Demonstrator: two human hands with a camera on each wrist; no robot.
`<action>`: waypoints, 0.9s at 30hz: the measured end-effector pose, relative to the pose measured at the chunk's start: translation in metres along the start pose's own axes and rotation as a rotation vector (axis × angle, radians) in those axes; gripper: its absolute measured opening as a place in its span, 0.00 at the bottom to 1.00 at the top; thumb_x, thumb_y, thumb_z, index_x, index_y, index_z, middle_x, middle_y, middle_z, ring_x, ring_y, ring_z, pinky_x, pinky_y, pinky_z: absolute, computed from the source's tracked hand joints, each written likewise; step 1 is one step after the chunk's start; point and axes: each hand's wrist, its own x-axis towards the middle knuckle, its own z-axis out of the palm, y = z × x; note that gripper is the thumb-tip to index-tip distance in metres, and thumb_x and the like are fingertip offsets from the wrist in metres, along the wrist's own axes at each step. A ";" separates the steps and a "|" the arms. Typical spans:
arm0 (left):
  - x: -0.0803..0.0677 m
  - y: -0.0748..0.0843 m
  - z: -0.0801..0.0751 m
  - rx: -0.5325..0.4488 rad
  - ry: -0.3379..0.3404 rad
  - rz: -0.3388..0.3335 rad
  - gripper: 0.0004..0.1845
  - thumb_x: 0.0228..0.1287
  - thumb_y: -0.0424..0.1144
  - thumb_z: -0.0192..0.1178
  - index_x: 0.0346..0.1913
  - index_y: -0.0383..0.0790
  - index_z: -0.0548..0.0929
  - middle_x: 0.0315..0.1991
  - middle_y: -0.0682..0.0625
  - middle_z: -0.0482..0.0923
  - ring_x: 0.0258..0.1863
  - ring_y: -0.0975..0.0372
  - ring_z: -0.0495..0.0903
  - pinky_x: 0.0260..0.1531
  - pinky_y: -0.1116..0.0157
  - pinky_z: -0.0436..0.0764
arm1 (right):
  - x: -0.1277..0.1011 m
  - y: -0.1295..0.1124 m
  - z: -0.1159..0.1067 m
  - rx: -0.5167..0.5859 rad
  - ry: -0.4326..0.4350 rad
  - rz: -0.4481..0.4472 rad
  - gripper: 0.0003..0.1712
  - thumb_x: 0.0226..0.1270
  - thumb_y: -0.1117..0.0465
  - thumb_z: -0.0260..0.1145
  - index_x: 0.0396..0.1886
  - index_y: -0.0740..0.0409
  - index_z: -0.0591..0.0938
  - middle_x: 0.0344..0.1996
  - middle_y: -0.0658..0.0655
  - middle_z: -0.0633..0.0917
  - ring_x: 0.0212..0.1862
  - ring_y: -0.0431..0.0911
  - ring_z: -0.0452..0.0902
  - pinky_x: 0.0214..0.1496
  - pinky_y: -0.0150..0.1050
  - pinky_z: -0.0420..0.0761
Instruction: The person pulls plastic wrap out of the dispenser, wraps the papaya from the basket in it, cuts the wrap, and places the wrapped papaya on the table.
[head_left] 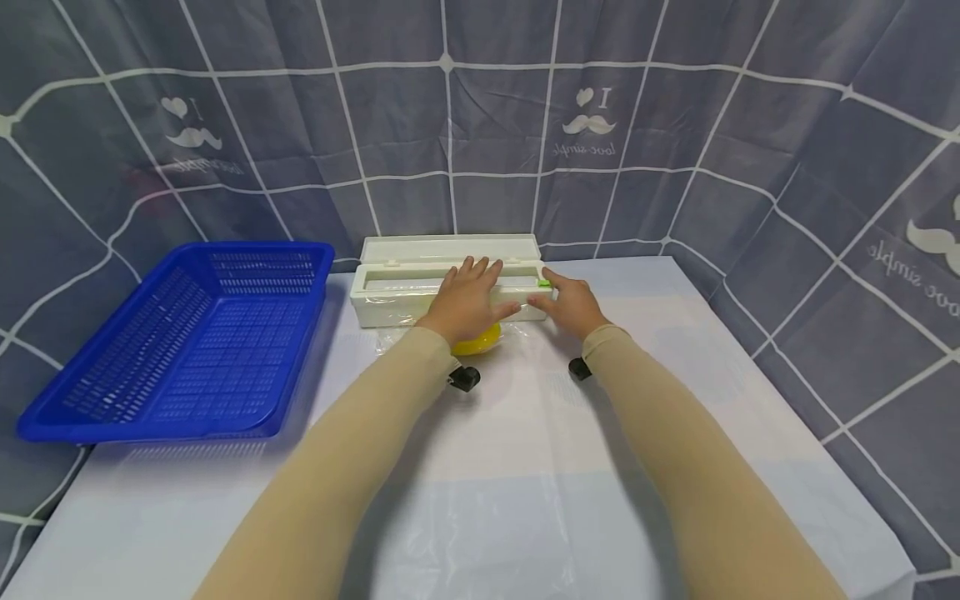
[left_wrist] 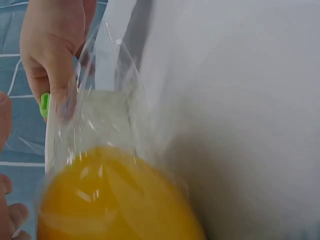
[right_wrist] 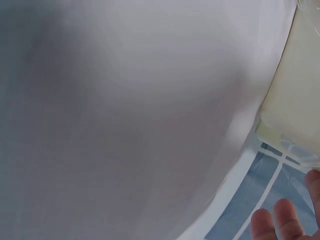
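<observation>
A white cling film dispenser (head_left: 390, 312) lies lengthwise across the table with its lid (head_left: 450, 247) raised behind. My left hand (head_left: 465, 302) spreads its fingers over the dispenser's middle, with the thumb pointing right. Beneath that hand sits a rounded, glossy yellow thing (left_wrist: 115, 200) under clear film (left_wrist: 107, 120); most of it is hidden in the head view. At the dispenser's right end, my right hand (head_left: 573, 307) pinches around the small green slider cutter (head_left: 543, 283), its thumb against the front wall. The other right fingers (right_wrist: 287, 220) extend behind the end.
To the left stands a blue plastic basket (head_left: 202, 358) with perforated walls. White sheeting covers the table (head_left: 510, 517). Grey checked curtains (head_left: 495, 125) hang behind the table and along its right side.
</observation>
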 end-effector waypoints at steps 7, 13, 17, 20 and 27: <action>0.010 0.014 0.007 -0.029 0.033 0.051 0.40 0.80 0.65 0.50 0.83 0.46 0.61 0.82 0.48 0.63 0.84 0.49 0.57 0.83 0.45 0.50 | 0.005 0.004 0.002 -0.004 0.035 -0.022 0.45 0.74 0.42 0.69 0.82 0.57 0.66 0.73 0.66 0.76 0.74 0.65 0.72 0.78 0.58 0.68; 0.020 0.025 0.014 -0.023 0.056 0.064 0.35 0.81 0.62 0.49 0.81 0.49 0.65 0.80 0.51 0.68 0.82 0.56 0.62 0.82 0.46 0.53 | 0.005 0.003 0.001 0.032 0.009 0.017 0.47 0.72 0.39 0.68 0.83 0.54 0.64 0.76 0.65 0.72 0.76 0.64 0.69 0.79 0.57 0.68; 0.025 0.034 0.016 0.019 0.049 0.085 0.32 0.83 0.59 0.48 0.81 0.49 0.67 0.79 0.52 0.69 0.81 0.58 0.65 0.81 0.46 0.57 | 0.005 0.004 0.001 0.041 0.012 0.019 0.50 0.69 0.36 0.69 0.83 0.53 0.64 0.76 0.64 0.73 0.76 0.63 0.69 0.79 0.56 0.68; 0.029 0.040 0.018 0.040 0.048 0.108 0.29 0.84 0.55 0.48 0.80 0.50 0.68 0.78 0.54 0.70 0.79 0.58 0.67 0.79 0.45 0.60 | 0.005 0.005 0.002 0.032 0.029 0.013 0.46 0.72 0.39 0.69 0.82 0.52 0.66 0.64 0.68 0.83 0.64 0.61 0.79 0.75 0.56 0.73; 0.038 0.045 0.025 -0.002 0.067 0.088 0.23 0.84 0.44 0.50 0.77 0.55 0.74 0.73 0.57 0.77 0.73 0.57 0.76 0.77 0.45 0.62 | 0.004 0.004 0.003 0.030 0.046 0.027 0.37 0.77 0.48 0.67 0.81 0.51 0.68 0.19 0.60 0.83 0.22 0.45 0.67 0.43 0.46 0.78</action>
